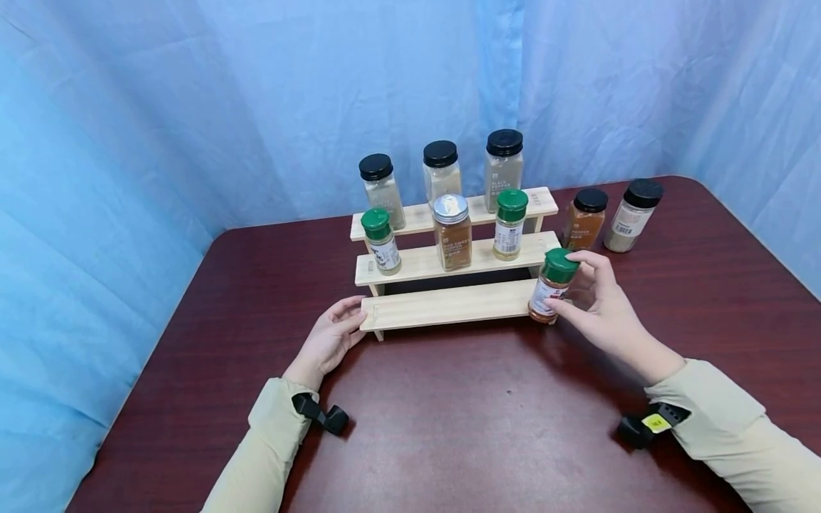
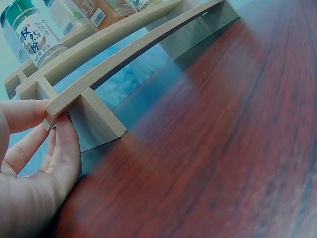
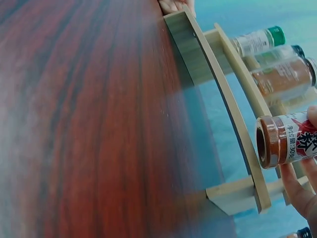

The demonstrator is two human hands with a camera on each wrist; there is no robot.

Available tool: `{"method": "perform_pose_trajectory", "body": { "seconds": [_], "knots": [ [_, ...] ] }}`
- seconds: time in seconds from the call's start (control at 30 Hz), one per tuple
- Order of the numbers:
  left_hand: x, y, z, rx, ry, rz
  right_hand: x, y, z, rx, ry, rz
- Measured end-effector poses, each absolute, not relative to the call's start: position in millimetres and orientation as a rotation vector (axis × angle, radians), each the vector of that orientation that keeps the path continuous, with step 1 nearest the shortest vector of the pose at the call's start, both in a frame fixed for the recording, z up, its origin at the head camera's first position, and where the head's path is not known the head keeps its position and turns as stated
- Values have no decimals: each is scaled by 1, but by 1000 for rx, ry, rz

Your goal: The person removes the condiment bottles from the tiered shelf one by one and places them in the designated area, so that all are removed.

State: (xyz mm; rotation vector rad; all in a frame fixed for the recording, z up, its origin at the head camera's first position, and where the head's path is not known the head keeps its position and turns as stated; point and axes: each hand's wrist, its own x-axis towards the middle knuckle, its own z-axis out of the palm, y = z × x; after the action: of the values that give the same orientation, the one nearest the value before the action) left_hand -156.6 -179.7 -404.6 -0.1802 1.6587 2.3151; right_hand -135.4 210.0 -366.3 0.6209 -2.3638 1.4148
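A three-step wooden rack (image 1: 449, 305) stands on the table. My left hand (image 1: 330, 335) pinches the left end of its lowest step, thumb and fingers on either side of the board in the left wrist view. My right hand (image 1: 599, 306) grips a green-capped spice jar (image 1: 549, 286) with red-brown contents at the right end of that step. In the right wrist view the jar's base shows beside the board; whether it touches the wood I cannot tell. The middle step carries two green-capped jars (image 1: 385, 246) (image 1: 509, 228) and a silver-lidded jar (image 1: 452, 239) of orange-brown powder.
Three black-lidded jars (image 1: 383, 196) (image 1: 442, 178) (image 1: 503, 174) stand on the top step. Right of the rack, a black-lidded jar of orange powder (image 1: 585, 222) and a black-lidded shaker (image 1: 631, 219) stand on the dark red table (image 1: 449, 427). Blue curtains (image 1: 288, 107) hang behind.
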Motion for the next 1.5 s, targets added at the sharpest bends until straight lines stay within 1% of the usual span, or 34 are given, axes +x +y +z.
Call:
{"method": "perform_pose_trajectory", "body": {
  "seconds": [0.23,0.47,0.8,0.87,1.0,1.13,1.5],
  "knots": [
    [-157,-180,-406,-187,1650,2326,-139,223,-365,571,-2359,1422],
    [-157,-181,-406,-168,1701,2287,-150,245,-367,463,-2220,1620],
    [-158,-181,-405,-166,1683,2309,-161,282,-371,173,-2316,1542],
    [-157,-181,-405,-172,1695,2298,-168,296,-379,129,-2334,1538],
    [-157,-180,-404,-179,1713,2279,-174,313,-382,53,-2377,1531],
    [-157,-180,-404,-184,1709,2282,-173,321,-373,-32,-2400,1505],
    [-158,-181,-405,-153,1701,2291,-187,353,-372,-229,-2510,1368]
  ]
}}
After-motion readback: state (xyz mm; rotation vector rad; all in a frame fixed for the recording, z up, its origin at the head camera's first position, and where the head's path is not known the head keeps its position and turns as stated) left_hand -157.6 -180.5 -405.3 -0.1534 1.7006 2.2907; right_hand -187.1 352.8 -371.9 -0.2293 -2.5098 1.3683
